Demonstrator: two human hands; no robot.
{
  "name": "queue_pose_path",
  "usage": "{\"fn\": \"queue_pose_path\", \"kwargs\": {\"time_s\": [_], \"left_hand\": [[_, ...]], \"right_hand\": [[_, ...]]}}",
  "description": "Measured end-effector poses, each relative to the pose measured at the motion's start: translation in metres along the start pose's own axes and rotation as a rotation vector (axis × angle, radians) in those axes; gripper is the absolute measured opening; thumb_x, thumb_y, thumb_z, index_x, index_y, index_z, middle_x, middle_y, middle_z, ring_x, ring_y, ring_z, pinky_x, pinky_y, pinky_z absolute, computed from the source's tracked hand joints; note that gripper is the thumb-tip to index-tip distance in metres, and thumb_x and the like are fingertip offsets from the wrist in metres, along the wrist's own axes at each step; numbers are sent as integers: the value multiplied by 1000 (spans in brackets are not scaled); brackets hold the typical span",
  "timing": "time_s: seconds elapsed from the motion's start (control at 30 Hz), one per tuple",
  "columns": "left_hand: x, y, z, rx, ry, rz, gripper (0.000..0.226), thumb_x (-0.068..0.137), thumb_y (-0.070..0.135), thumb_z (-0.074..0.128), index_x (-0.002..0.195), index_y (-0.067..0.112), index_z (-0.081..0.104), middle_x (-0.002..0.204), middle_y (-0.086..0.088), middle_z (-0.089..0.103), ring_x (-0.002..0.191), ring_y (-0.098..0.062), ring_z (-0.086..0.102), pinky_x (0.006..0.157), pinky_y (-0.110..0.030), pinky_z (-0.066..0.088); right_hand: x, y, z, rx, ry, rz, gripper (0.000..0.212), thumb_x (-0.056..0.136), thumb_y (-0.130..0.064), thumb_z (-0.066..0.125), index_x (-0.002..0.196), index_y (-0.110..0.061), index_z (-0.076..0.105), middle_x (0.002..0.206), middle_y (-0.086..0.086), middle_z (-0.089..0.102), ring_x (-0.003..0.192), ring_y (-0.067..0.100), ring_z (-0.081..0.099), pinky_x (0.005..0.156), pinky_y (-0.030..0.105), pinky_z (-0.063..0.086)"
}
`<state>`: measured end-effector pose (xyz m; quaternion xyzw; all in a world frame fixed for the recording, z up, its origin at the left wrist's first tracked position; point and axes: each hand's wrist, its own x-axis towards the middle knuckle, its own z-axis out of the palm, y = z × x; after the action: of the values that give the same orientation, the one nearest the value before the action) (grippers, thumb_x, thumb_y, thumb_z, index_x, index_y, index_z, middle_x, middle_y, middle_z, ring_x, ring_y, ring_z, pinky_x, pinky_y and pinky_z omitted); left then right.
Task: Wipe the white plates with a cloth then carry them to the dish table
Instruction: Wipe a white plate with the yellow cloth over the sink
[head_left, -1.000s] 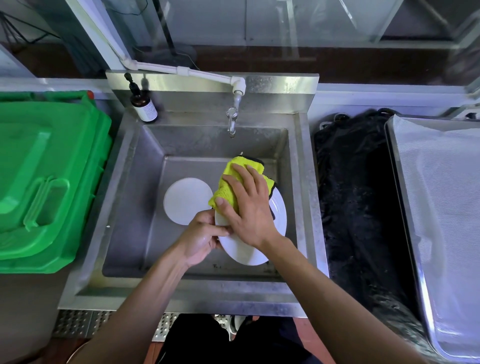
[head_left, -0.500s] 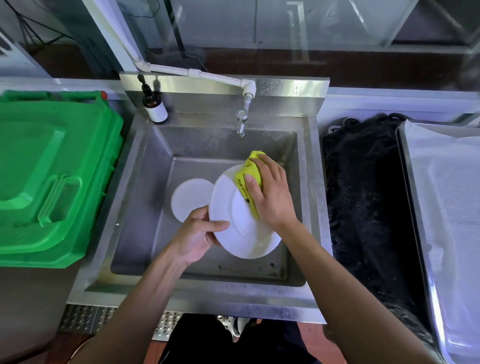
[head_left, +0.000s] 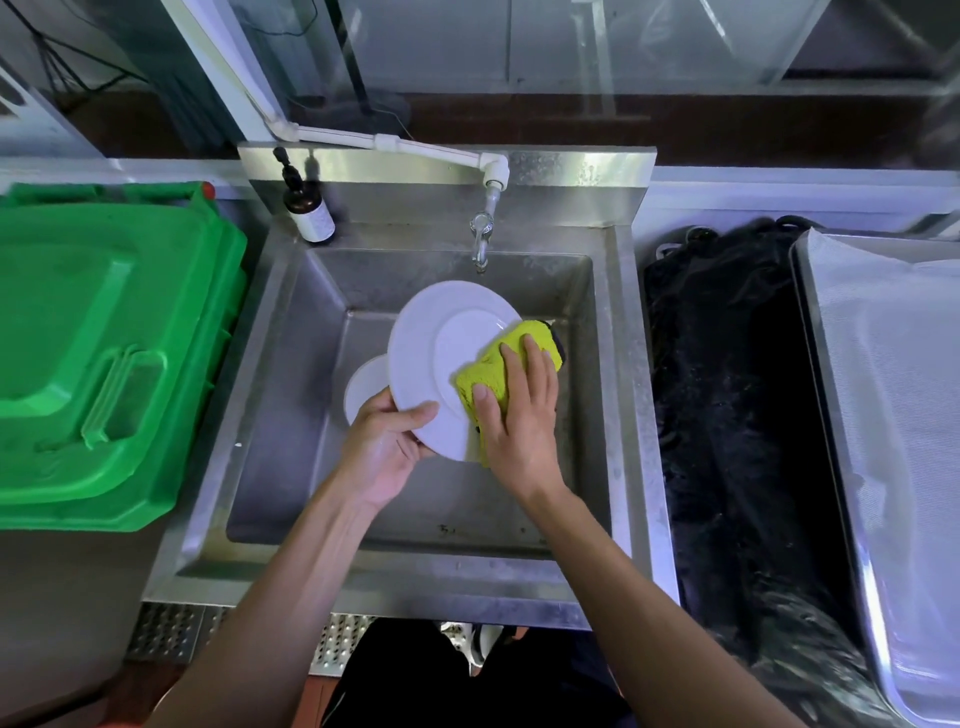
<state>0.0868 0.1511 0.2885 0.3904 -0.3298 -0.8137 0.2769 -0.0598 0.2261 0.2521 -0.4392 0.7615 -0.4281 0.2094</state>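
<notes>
Now the left hand (head_left: 384, 452) grips a tilted white plate (head_left: 436, 364) over the sink (head_left: 280, 415); the right hand (head_left: 519, 415) presses a yellow cloth (head_left: 498, 369) against it.

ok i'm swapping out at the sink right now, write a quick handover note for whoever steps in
Left hand grips the lower rim of the white plate, held tilted over the sink.
Right hand presses the yellow cloth flat against the plate's right side, mid-wipe.
A second white plate lies on the sink floor, partly hidden behind the held one.
Done: wiping of the held plate is under way.
Left: finish this plate, wipe the second one, carry both to the dish table.
</notes>
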Motion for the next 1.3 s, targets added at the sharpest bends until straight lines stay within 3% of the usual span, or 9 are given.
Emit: {"fn": "queue_pose_path", "kwargs": {"time_s": [0.1, 0.2, 0.3, 0.47, 0.63, 1.0, 1.3], "left_hand": [[0, -1, 7, -43, 26, 8, 49, 83, 2, 63, 132, 5, 63, 136, -24, 62, 122, -41, 61, 94, -58, 52], [0, -3, 12, -64, 78, 13, 49, 82, 5, 64, 131, 8, 65, 136, -23, 61, 115, -37, 64, 84, -47, 55], [0, -7, 14, -119, 82, 25, 40, 85, 7, 63, 123, 15, 71, 129, -18, 67, 110, -36, 68, 85, -51, 57], [-1, -17, 16, -185, 43, 38, 37, 91, 3, 59, 121, 19, 74, 129, -17, 68, 113, -36, 68, 89, -52, 57], [-2, -18, 9, -276, -35, 71, 40, 91, 0, 54, 121, 19, 74, 131, -14, 67, 120, -34, 65, 91, -51, 58], [-2, -10, -22, -136, -115, -31, 56, 78, 4, 70, 134, 9, 62, 128, -12, 69, 118, -33, 66, 80, -48, 60], [7, 4, -47, 99, -187, -162, 43, 76, 3, 75, 118, 12, 74, 123, -14, 71, 111, -34, 68, 73, -46, 63]], "right_hand": [[-7, -8, 4, -49, 21, -42, 65, 103, -51, 33, 153, -10, 37, 166, 7, 17, 155, 26, -1, 126, 48, 7], [-18, -11, 7, -70, 38, -61, 67, 104, -55, 28, 153, -10, 37, 166, 7, 18, 156, 26, -2, 125, 50, 9], [-32, -10, 10, -79, 52, -75, 68, 103, -55, 31, 154, -11, 34, 167, 7, 17, 156, 27, -3, 126, 48, 8], [-40, -11, 7, -2, 79, 20, 73, 101, -57, 34, 158, -13, 24, 169, 3, 7, 156, 22, -6, 126, 41, 2], [-35, -8, -9, 195, 93, 187, 76, 100, -54, 47, 159, -16, 18, 168, -3, 5, 154, 9, 1, 127, 42, 11], [-4, -9, -36, 231, 123, 200, 64, 102, -39, 53, 156, -14, 28, 162, 0, 27, 149, 15, 23, 123, 43, 23], [22, -9, -45, 85, 15, 92, 57, 102, -32, 56, 152, -15, 36, 157, 0, 37, 144, 17, 30, 121, 41, 26]]}}
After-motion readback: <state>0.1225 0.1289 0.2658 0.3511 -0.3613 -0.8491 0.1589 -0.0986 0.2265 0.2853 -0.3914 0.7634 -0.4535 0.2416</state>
